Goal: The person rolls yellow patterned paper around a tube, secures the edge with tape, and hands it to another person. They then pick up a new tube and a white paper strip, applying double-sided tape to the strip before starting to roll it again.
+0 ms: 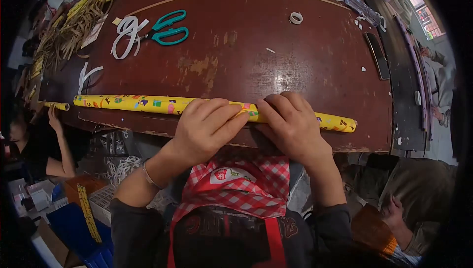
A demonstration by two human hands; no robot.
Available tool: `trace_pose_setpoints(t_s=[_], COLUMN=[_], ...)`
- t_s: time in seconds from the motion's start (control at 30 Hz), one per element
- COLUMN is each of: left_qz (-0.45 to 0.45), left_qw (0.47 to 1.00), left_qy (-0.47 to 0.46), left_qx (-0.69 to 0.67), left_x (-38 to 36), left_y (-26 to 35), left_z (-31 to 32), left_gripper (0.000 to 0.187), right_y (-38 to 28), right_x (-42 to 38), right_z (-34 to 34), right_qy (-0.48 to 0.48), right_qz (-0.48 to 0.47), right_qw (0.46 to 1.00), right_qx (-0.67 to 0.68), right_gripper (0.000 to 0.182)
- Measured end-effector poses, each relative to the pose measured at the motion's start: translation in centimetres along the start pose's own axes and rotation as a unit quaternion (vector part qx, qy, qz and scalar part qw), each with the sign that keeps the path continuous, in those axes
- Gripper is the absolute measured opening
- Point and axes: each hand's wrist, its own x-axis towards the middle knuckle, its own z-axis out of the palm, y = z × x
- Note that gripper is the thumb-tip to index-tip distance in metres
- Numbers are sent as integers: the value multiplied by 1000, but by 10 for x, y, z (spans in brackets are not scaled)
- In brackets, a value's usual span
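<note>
A long yellow patterned roll [123, 103] lies along the near edge of the dark red table [236, 61]. My left hand [204, 125] is closed over its middle, fingers wrapped on top. Just to the right, my right hand [293, 125] grips the same roll, its fingers curled over it. The undersides of both hands and the thumbs are partly hidden. Both ends of the roll stick out past my hands.
Teal-handled scissors [169, 28] lie by white strip loops [127, 36] at the back left. A tape ring [296, 18], a phone [377, 56] and brown strips [69, 34] are on the table. Co-workers' hands show at left [55, 120] and lower right [394, 213].
</note>
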Motion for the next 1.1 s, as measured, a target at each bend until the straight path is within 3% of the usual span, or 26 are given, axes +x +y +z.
trace_pose_setpoints(t_s=[0.07,0.13,0.23,0.47,0.53,0.67,0.73,1.1], left_qz=[-23,-67,-43,-2,32,7,-18,-7], left_qw=[1000,994,995,999,998,999,998,999], left_qy=[8,-85,-95,-39,21,10,-54,-50], left_qx=[1,-8,-6,-24,-45,-37,-2,3], left_x=[11,24,23,5,4,5,5,-6], left_y=[6,11,7,-4,-6,-4,-3,-16], left_z=[3,-2,2,4,10,4,-2,-24], left_gripper=[36,48,44,36,34,35,38,34], right_y=[-2,-2,1,-3,-3,-3,-4,-2], right_x=[-1,-3,-4,-3,-3,-2,-1,-6], right_z=[2,4,5,5,5,1,2,4], right_qy=[1,-1,7,29,33,15,14,12], right_qz=[3,6,-2,-8,-6,3,2,-8], right_qw=[1000,1000,1000,1000,999,1000,1000,1000], right_qx=[-1,-2,-5,-4,-7,-4,-1,-19], right_gripper=[53,52,52,51,51,49,49,51])
